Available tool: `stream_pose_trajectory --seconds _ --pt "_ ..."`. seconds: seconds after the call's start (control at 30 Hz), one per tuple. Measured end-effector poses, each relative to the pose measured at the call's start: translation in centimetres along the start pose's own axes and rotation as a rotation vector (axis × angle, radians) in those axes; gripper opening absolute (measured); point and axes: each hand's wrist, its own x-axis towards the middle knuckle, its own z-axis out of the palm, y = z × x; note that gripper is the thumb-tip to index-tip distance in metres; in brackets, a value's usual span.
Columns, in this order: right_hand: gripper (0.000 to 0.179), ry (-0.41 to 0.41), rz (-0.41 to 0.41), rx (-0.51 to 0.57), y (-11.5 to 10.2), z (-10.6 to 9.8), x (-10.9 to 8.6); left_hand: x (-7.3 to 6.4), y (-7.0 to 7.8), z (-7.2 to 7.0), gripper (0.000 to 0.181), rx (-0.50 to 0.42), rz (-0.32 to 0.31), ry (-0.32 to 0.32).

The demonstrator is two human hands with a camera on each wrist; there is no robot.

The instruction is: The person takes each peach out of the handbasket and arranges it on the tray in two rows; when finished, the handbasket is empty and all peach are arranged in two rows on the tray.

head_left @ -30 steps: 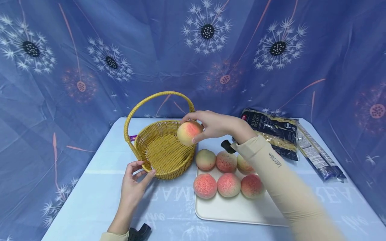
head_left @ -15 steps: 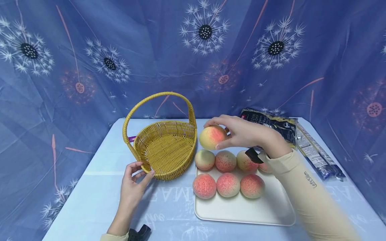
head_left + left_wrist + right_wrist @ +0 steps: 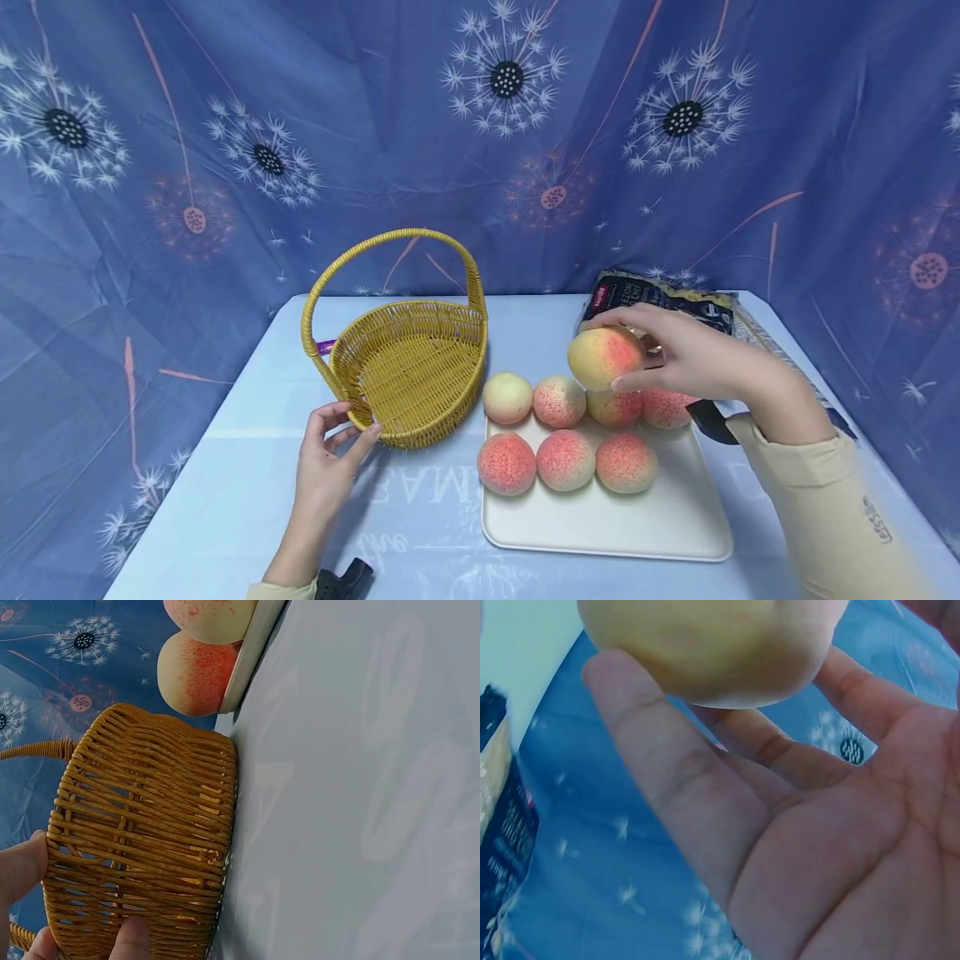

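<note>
A yellow-orange peach (image 3: 596,360) with a red blush is held between the thumb and fingers of my right hand (image 3: 693,354), above the back row of peaches (image 3: 558,402) on a cream tray (image 3: 600,529). The right wrist view shows the underside of this peach (image 3: 712,649) against my fingertips. My left hand (image 3: 330,458) grips the near-left rim of a golden wicker basket (image 3: 446,417), which stands upright with its handle raised and no fruit inside. In the left wrist view, thumb and fingertips touch the basket (image 3: 150,817) at rim and wall.
Three peaches (image 3: 566,460) form the tray's front row. Behind the right hand lies a dark pasta bag (image 3: 637,292), with other packaging (image 3: 772,333) to its right. A purple item (image 3: 326,347) shows behind the basket. A blue patterned cloth (image 3: 405,125) hangs at the back.
My right hand has carried the peach rightward, away from the basket and over the tray. My left hand has stayed on the basket rim.
</note>
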Motion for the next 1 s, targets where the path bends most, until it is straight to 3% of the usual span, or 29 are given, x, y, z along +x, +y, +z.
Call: stream_pose_trajectory --seconds 0.33,0.53,1.0 --pt "0.073 0.058 0.083 0.019 3.2 0.3 -4.9 0.2 -0.1 -0.1 0.056 -0.009 -0.004 -0.013" --pt "0.071 0.082 0.064 0.015 5.3 1.3 -7.3 0.2 -0.1 0.0 0.056 -0.005 0.001 -0.014" --pt "0.072 0.059 0.166 0.119 8.6 4.2 -10.5 0.3 -0.2 -0.1 0.056 -0.007 0.006 -0.004"
